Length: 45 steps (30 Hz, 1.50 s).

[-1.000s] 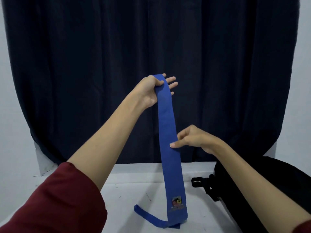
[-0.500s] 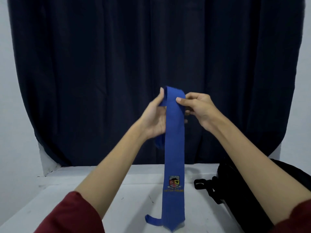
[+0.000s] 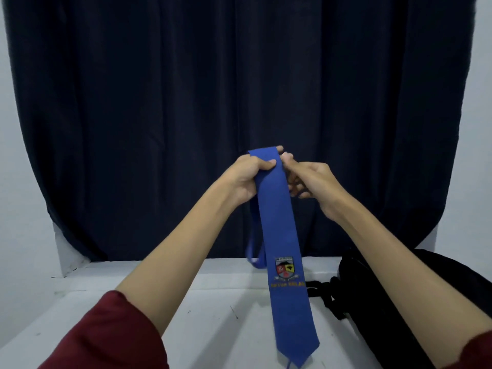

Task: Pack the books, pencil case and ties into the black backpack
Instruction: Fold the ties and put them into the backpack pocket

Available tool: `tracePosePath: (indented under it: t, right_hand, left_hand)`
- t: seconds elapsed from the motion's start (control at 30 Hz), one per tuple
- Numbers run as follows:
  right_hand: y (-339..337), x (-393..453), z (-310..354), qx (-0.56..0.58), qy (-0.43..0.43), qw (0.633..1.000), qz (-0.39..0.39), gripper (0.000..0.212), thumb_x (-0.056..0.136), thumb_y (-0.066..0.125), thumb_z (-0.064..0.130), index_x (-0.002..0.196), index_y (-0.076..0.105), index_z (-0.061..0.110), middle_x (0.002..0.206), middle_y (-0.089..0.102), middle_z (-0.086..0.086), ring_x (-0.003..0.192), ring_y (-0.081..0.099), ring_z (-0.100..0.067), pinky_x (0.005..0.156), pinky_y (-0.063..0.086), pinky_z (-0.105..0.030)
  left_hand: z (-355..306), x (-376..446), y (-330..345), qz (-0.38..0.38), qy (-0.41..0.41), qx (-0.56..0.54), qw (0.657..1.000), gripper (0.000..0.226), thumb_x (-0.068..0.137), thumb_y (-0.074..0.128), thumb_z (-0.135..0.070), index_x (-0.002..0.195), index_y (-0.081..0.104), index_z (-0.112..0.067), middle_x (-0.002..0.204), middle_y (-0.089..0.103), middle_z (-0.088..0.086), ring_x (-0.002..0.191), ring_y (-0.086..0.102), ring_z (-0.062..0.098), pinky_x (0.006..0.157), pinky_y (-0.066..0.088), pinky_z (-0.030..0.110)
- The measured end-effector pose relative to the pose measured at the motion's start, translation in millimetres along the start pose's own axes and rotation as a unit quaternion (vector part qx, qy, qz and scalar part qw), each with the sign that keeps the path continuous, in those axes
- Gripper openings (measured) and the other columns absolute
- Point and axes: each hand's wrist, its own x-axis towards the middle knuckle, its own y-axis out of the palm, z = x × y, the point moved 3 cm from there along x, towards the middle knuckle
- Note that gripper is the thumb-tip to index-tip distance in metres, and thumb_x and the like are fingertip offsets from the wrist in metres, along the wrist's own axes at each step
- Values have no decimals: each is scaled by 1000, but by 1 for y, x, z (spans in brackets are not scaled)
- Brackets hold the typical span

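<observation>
- Tie [image 3: 277,219], blue with a crest and yellow lettering low on its wide blade: one is in view, held up in the air over the middle of the white table [image 3: 218,331], doubled over at the top so the wide blade hangs toward the camera and a narrow loop hangs behind it.
- Left hand [image 3: 246,179] is closed on the fold, thumb across the front of the cloth and fingers curled behind.
- Right hand [image 3: 310,178] sits just beside the fold, thumb and forefinger pinching its right edge; the other fingers are curled, and a bit of blue shows among them.
- Step in hand, judging by the pose: folding the tie shorter before it goes into the bag.
- Black backpack [image 3: 394,302], one, lies at the table's right edge, straps toward the middle; whether its opening is unzipped cannot be told from here.
- Next move likely calls for gathering the long hanging blade into another fold or a roll, keeping the layers aligned so the limp cloth does not slip apart, then carrying it right to the backpack.
- Count: one tie, one backpack; no books or pencil case are visible.
</observation>
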Motion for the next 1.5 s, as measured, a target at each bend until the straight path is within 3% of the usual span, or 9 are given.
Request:
tracePosePath:
  t: [0.1, 0.2, 0.37, 0.43, 0.5, 1.0, 1.2, 1.37, 1.5]
  right_hand:
    - [10, -3, -4, -36, -25, 999, 31, 30, 79, 73, 37, 79, 59, 11, 65, 58, 6, 57, 53, -4, 56, 41, -18]
    - [15, 0, -4, -43, -76, 996, -21, 24, 82, 72, 23, 80, 61, 2, 72, 64, -3, 67, 60, -10, 60, 49, -23]
    - [16, -6, -8, -66, -99, 992, -41, 29, 92, 60, 28, 83, 72, 3, 72, 68, 0, 60, 57, -1, 57, 46, -18]
    - [17, -6, -16, -110, -98, 988, -35, 34, 92, 59, 30, 83, 73, 0, 80, 70, -16, 65, 58, -14, 64, 50, -34]
    - [17, -7, -25, -129, -83, 988, -11, 35, 92, 60, 30, 82, 73, -1, 87, 70, -22, 69, 57, -20, 68, 49, -36]
    - [18, -25, -78, -151, 54, 977, 143, 22, 90, 62, 31, 92, 75, 13, 92, 72, 3, 77, 60, -12, 86, 47, -28]
    - [17, -24, -54, -68, 30, 989, 126, 28, 89, 58, 43, 97, 72, 21, 94, 69, 14, 84, 64, -10, 70, 43, -19]
    - [23, -23, -44, -38, 11, 994, 104, 21, 92, 59, 31, 86, 74, 18, 78, 70, 15, 70, 62, -2, 62, 41, -8]
    - [26, -27, -49, -43, 10, 993, 105, 17, 88, 64, 28, 83, 74, 16, 78, 71, 12, 68, 63, -4, 65, 41, -12]
  left_hand:
    - [-11, 2, 2, 4, 2, -13, 1000, 38, 96, 36, 7, 130, 50, -2, 128, 60, 12, 105, 64, 16, 77, 56, 26]
    - [-21, 1, 3, 10, -6, -21, 1000, 36, 97, 39, 2, 131, 48, 0, 127, 60, 13, 104, 62, 12, 74, 57, 28]
    - [-33, 2, -5, -9, 2, 2, 1000, 34, 97, 42, -1, 130, 49, 3, 117, 64, 11, 103, 64, 16, 74, 58, 30]
    - [-36, 3, -8, -16, 6, -3, 1000, 34, 96, 42, 0, 129, 50, 4, 117, 64, 11, 103, 64, 17, 75, 57, 29]
    - [-37, 4, -11, -23, 8, -9, 1000, 33, 96, 41, 2, 128, 50, 3, 117, 65, 12, 101, 65, 17, 78, 57, 29]
    - [-39, 7, -12, -35, 9, -12, 999, 36, 93, 36, 11, 124, 52, 3, 114, 65, 11, 100, 66, 17, 79, 56, 28]
    - [-36, 6, -8, -25, 9, -13, 1000, 37, 94, 35, 11, 126, 50, 2, 116, 64, 11, 101, 65, 15, 78, 56, 26]
    - [-38, 4, 1, -3, 9, -7, 1000, 36, 95, 37, 9, 128, 50, 2, 121, 63, 12, 102, 64, 15, 82, 55, 26]
    - [-44, -1, 6, 13, 18, -20, 1000, 38, 96, 34, 9, 130, 48, 3, 123, 61, 12, 107, 63, 16, 77, 56, 25]
